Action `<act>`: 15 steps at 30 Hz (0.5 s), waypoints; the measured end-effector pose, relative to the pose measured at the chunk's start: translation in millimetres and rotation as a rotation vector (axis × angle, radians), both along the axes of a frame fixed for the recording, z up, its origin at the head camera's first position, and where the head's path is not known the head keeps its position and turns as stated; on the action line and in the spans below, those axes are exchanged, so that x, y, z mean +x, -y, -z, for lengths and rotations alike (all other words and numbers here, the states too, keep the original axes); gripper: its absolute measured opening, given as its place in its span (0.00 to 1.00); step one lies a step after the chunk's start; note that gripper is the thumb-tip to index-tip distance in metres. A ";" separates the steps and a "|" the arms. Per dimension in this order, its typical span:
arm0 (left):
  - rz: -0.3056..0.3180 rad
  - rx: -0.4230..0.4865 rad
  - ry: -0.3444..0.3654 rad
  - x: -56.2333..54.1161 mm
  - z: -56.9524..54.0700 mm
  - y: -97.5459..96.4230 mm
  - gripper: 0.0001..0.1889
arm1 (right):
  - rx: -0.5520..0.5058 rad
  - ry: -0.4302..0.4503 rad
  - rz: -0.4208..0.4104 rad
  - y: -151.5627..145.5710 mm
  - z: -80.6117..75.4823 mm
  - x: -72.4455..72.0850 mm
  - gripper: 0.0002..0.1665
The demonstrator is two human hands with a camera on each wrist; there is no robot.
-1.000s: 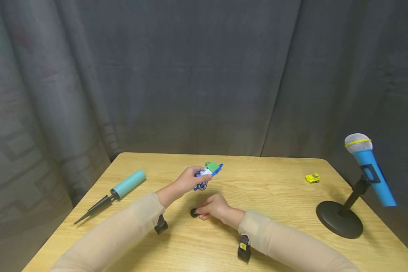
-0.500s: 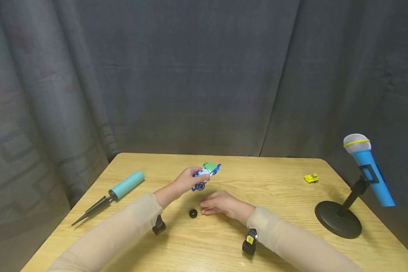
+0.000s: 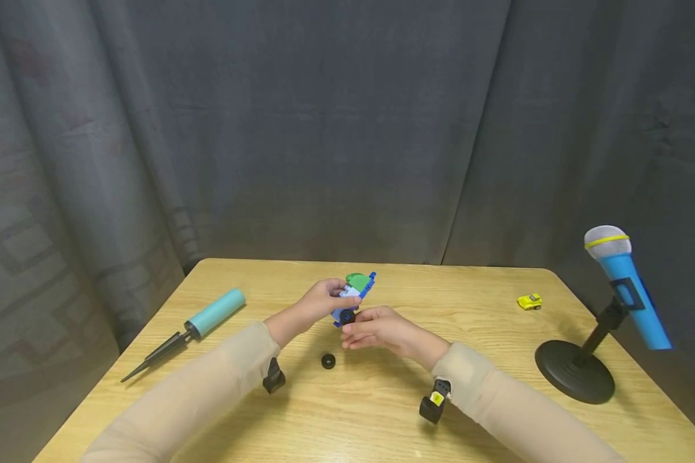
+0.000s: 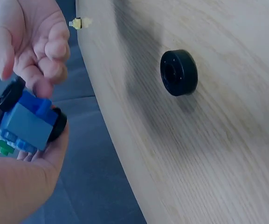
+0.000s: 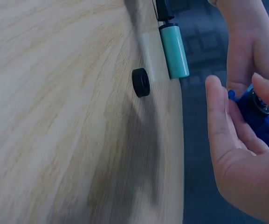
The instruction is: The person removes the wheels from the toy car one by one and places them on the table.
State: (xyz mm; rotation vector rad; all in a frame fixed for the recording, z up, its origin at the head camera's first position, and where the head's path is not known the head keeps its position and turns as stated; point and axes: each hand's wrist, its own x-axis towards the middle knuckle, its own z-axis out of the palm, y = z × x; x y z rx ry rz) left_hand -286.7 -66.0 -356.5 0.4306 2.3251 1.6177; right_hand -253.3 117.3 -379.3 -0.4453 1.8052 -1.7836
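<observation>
My left hand (image 3: pixel 318 305) holds a blue, white and green building-block toy car (image 4: pixel 24 123) above the table, tilted, its thumb along the side. My right hand (image 3: pixel 385 331) is close against it, with thumb and index fingertips at a black toy tire (image 3: pixel 347 317) on the car's near wheel. The right hand's outer fingers extend loosely in the right wrist view. Another black wheel (image 4: pixel 58 123) shows on the car's far side in the left wrist view. A loose black tire (image 3: pixel 328 361) lies flat on the table below both hands.
On the left of the wooden table (image 3: pixel 457 308) lies a turquoise hand pump (image 3: pixel 214 313) with a black nozzle. A small yellow toy car (image 3: pixel 529 301) is at the back right. The blue microphone (image 3: pixel 639 302) leans on its black stand (image 3: pixel 576 372) at right. Grey curtains hang behind.
The right hand has left the loose tire on the table and risen to the block car's wheel, where a black tire now shows. The left hand tilts the car slightly more upright.
</observation>
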 end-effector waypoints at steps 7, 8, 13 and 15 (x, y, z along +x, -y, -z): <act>0.004 -0.031 0.021 -1.1 -3.7 1.3 0.21 | 0.018 -0.016 0.006 5.8 -3.0 4.0 0.23; 0.002 -0.030 0.022 -1.3 -3.8 1.1 0.21 | 0.027 -0.024 0.019 6.9 -3.9 4.7 0.23; -0.002 -0.040 0.012 -2.5 -2.5 0.9 0.19 | 0.067 -0.087 0.105 12.4 -6.5 7.8 0.23; -0.007 -0.048 0.003 -1.7 -2.8 0.9 0.19 | 0.087 -0.124 0.143 14.2 -6.7 8.7 0.23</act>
